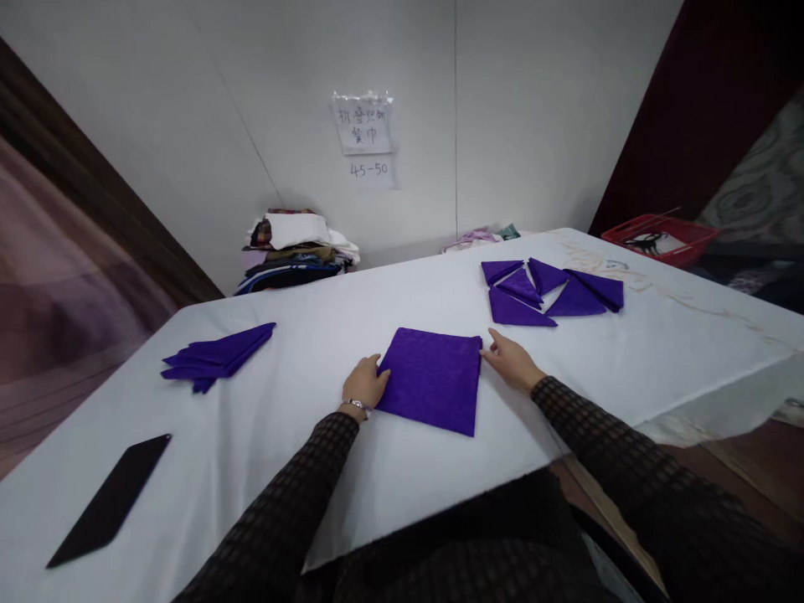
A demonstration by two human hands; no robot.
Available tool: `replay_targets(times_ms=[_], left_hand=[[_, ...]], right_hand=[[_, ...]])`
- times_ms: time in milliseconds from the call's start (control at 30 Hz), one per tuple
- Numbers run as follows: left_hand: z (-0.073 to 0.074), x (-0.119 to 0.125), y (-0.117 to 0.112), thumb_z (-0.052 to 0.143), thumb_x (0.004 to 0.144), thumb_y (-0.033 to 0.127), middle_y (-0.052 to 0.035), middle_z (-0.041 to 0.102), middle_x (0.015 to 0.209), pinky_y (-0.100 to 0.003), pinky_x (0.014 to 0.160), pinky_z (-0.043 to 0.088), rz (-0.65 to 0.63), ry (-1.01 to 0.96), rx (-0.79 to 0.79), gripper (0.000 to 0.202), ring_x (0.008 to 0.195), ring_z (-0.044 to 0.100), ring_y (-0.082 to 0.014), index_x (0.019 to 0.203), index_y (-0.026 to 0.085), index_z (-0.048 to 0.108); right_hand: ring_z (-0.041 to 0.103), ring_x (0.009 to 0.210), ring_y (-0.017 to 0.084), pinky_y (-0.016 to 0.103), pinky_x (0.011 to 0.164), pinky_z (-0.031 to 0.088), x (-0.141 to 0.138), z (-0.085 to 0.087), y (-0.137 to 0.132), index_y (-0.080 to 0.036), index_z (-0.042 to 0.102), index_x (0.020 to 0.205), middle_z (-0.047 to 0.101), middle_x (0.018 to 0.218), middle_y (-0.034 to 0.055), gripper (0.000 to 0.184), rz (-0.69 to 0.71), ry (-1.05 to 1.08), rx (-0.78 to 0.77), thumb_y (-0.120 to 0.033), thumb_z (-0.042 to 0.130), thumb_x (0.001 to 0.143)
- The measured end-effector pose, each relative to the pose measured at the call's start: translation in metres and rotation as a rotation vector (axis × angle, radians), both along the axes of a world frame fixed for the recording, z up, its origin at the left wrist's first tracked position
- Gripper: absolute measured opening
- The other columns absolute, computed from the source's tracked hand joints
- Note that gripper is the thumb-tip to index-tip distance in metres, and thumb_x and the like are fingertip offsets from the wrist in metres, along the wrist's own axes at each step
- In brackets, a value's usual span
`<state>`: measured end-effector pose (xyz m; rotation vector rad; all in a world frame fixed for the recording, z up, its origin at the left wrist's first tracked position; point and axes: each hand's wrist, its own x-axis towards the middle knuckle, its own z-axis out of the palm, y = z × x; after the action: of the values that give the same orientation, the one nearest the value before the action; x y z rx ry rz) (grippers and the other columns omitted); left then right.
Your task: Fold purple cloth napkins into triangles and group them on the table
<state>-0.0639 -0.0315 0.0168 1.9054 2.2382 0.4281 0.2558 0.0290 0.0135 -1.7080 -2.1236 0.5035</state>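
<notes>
A purple napkin [433, 381], folded into a square, lies flat on the white tablecloth [301, 335] in front of me. My left hand [366, 383] is closed at its left edge, with the thumb over the cloth; the fingers under it are partly hidden. At the right edge is my right hand [513, 360], one fingertip touching the layered border near the upper corner. Its forefinger stretches out apart from the cloth. Farther right lies a group of purple napkins folded into triangles [518, 308]. On the left rests a pleated, fan-like purple napkin [219, 356].
A dark flat panel [113, 501] lies at the table's near left. Stacked folded clothes [298, 251] stand by the wall behind the table. Handwritten paper signs [365, 134] hang above them. A red basket [669, 239] sits beyond the far right edge.
</notes>
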Motion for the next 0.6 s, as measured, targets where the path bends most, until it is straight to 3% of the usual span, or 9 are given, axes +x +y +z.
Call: replay_targets(times_ms=[233,433,600], left_hand=[[0.004,0.004,-0.005,0.053,0.082,0.028,-0.0058,0.067,0.096,-0.028,0.072,0.043,0.079,-0.05,-0.123,0.035,0.092,0.061,-0.0206,0.115,0.02,0.054],[0.003,-0.011,-0.044,0.054,0.08,0.032,-0.0019,0.066,0.081,-0.027,0.064,0.039,0.123,-0.117,-0.162,0.046,0.079,0.062,-0.0194,0.124,0.02,0.046],[0.003,0.015,-0.085,0.056,0.078,0.029,0.0003,0.065,0.077,-0.026,0.063,0.039,0.058,-0.244,-0.162,0.055,0.072,0.06,-0.0173,0.13,0.02,0.042]], right_hand=[[0.058,0.083,0.019,0.025,0.069,0.038,-0.03,-0.008,0.026,-0.013,0.032,0.14,0.066,0.089,0.0059,0.068,0.023,0.054,-0.054,-0.017,0.056,0.076],[0.058,0.08,0.016,0.024,0.071,0.041,-0.068,-0.007,0.066,-0.012,0.04,0.136,0.067,0.087,0.004,0.07,0.116,0.205,-0.116,-0.008,0.059,0.069],[0.06,0.078,0.014,0.024,0.071,0.046,-0.118,0.005,0.101,-0.01,0.04,0.136,0.068,0.092,0.0056,0.069,0.198,0.289,-0.164,-0.007,0.061,0.07]])
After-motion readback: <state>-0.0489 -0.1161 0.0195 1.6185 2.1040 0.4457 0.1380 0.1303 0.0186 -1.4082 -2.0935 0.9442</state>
